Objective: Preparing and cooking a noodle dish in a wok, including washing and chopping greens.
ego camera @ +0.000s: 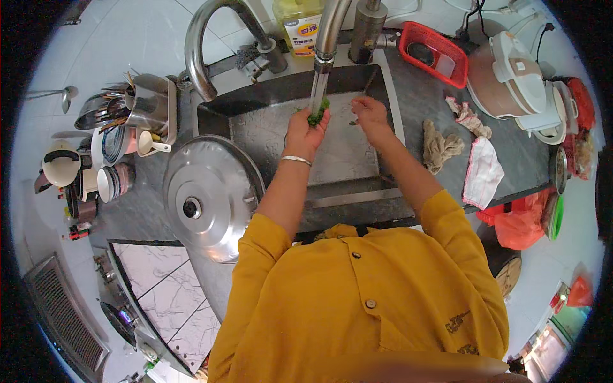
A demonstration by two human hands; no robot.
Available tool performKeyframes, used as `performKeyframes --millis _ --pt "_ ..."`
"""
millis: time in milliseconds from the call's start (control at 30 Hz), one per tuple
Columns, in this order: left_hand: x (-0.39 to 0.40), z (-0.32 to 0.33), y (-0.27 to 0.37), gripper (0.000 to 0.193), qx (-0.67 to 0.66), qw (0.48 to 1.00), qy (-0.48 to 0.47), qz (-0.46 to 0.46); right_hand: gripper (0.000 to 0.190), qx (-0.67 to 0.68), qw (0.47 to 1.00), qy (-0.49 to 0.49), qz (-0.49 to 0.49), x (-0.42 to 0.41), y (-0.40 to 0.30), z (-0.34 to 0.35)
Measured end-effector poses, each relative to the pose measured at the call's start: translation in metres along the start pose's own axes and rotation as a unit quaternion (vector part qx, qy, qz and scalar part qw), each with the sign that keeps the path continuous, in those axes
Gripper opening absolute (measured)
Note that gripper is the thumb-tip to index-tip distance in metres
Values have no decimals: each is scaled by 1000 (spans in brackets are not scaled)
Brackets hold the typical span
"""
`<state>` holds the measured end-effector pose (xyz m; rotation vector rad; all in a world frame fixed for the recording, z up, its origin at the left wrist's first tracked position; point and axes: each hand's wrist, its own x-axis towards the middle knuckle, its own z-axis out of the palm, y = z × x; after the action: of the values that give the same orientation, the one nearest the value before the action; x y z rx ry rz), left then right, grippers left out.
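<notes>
Water runs from the pull-down faucet [326, 45] onto a small bunch of leafy greens [318, 115] in my left hand [305, 130]. That hand is over the dark sink [345, 165], cupped around the leaves, with a silver bangle at the wrist. To its right, my right hand [371, 117] hovers above the sink's right side, apart from the bunch. Its fingers are curled together, and a small green leaf piece [353, 123] shows by the fingertips. Whether they pinch that piece is too small to make out.
A large steel lid [215, 206] overlaps the sink's left corner. A second curved faucet [195, 52] and a yellow detergent bottle [301, 26] stand behind. On the right are a red basket [407, 36], cloths [481, 167] and a rice cooker [498, 81]; bowls [111, 184] and a utensil holder [151, 103] stand left.
</notes>
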<state>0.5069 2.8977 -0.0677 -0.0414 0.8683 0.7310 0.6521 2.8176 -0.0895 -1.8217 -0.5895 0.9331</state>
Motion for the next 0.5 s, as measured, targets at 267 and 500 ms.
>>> performKeyframes --millis 267,500 --pt "-12 -9 -4 17 173 982 -47 50 21 47 999 12 -17 9 -2 -41" --pt "-27 -6 -6 28 453 865 -90 195 27 47 993 62 -92 38 -12 -70"
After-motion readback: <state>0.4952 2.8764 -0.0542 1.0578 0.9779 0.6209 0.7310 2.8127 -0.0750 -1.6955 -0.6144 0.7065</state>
